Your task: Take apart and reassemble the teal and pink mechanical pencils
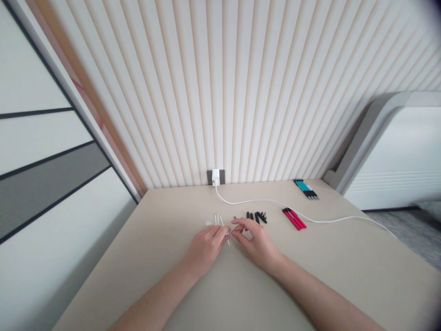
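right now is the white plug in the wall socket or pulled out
In: the white plug sits on the dark wall socket, and its white cable runs down from it onto the table.

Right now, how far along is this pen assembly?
Looks done: the red pens and teal pens, lying whole in bundles. In hand: the left hand and right hand meet on a small grey piece. Left: the clear tubes and black pen parts, lying loose.
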Demonstrator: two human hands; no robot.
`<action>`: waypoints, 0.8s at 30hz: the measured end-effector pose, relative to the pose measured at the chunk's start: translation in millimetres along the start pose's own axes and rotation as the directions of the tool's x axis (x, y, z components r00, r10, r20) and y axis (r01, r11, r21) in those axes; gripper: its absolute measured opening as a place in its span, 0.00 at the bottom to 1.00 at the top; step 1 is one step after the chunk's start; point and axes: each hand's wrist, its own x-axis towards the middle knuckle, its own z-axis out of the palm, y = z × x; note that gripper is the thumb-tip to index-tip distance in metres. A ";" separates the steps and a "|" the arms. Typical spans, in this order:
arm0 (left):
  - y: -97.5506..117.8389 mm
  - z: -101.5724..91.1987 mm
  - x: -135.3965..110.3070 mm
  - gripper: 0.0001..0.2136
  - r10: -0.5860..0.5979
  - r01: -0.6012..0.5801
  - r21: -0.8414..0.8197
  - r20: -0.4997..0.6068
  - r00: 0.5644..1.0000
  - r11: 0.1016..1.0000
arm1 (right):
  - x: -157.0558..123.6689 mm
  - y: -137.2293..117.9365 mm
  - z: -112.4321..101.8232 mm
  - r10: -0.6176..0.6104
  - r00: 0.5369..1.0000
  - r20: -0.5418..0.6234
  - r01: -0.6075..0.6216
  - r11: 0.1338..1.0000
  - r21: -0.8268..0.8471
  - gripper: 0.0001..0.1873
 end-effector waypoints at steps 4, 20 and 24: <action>-1.4 1.0 0.0 0.07 0.049 -0.049 0.045 0.006 0.999 0.998 | -0.7 -0.4 1.2 0.043 0.999 0.031 -0.044 0.998 0.033 0.12; 1.7 -2.5 2.6 0.07 -0.053 0.052 -0.013 -0.015 0.998 0.999 | 11.7 21.2 -24.4 0.104 0.995 0.003 -0.078 0.757 -0.649 0.10; 3.4 -2.9 2.5 0.08 -0.045 0.045 -0.017 -0.017 0.999 0.999 | 10.6 21.9 -22.9 0.115 0.993 0.025 -0.065 0.714 -0.697 0.08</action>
